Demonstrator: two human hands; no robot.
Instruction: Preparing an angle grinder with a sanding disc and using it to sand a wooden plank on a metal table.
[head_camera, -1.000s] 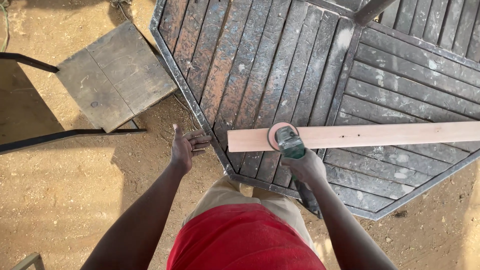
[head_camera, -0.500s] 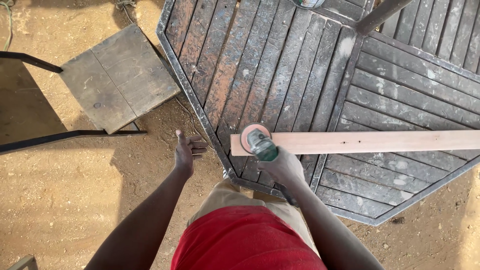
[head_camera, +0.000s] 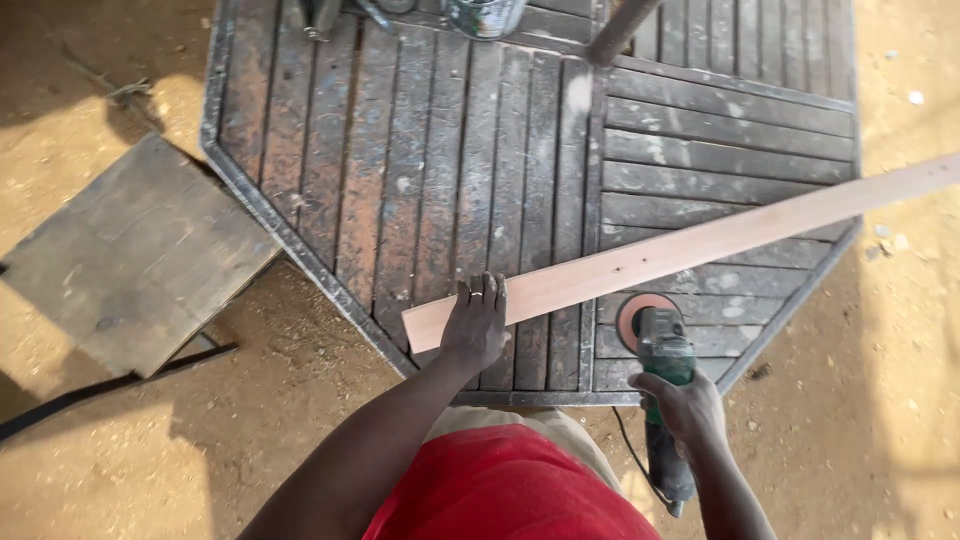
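Far left: worn grey square wooden stool (head_camera: 130, 255) on sandy ground, beside the dark slatted octagonal wooden counter (head_camera: 430, 150). Left hand (head_camera: 476, 322) lies flat, fingers together, palm pressing down on the near end of the long pale wooden plank (head_camera: 680, 245), which runs diagonally across the counter and overhangs its right edge. Right hand (head_camera: 685, 405) is wrapped closed round the body of the green angle grinder (head_camera: 662, 370); its orange sanding disc (head_camera: 640, 308) sits just below the plank, on the counter.

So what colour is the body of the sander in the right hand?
Dark green, with an orange-red sanding disc; the sander shows best in the head view, held by the right hand.
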